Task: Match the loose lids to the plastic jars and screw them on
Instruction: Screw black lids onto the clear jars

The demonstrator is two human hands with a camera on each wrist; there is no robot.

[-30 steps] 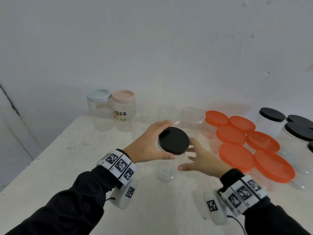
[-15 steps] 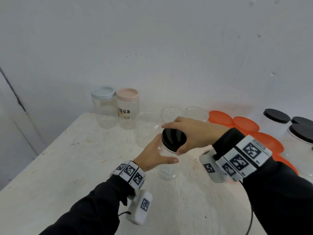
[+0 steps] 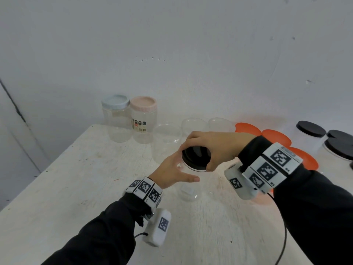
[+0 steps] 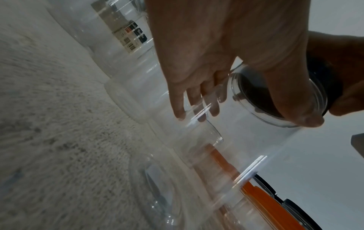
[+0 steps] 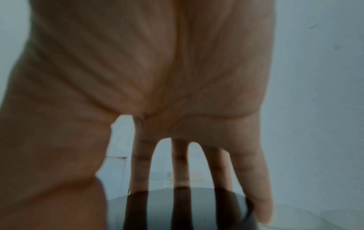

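A small clear plastic jar (image 3: 188, 194) is held just above the white table, topped by a black lid (image 3: 195, 156). My left hand (image 3: 177, 169) grips the jar's side from the left, thumb in front and fingers behind. In the left wrist view those fingers (image 4: 197, 99) show through the clear wall below the black lid (image 4: 254, 96). My right hand (image 3: 198, 148) comes from the right and above and grips the lid's rim with thumb and fingertips. In the right wrist view its fingers (image 5: 179, 163) reach down onto the glossy black lid (image 5: 177, 207).
At the back of the table (image 3: 76, 188) stand jars with a blue lid (image 3: 115, 102) and a pink lid (image 3: 143, 104), then open clear jars (image 3: 167, 131). Orange-lidded jars (image 3: 247, 128) and black-lidded white jars (image 3: 310, 129) crowd the right. A wall runs close behind.
My right hand has risen from beside the jar and closed over the black lid. My left hand has slid from the lid's level down to the jar's body.
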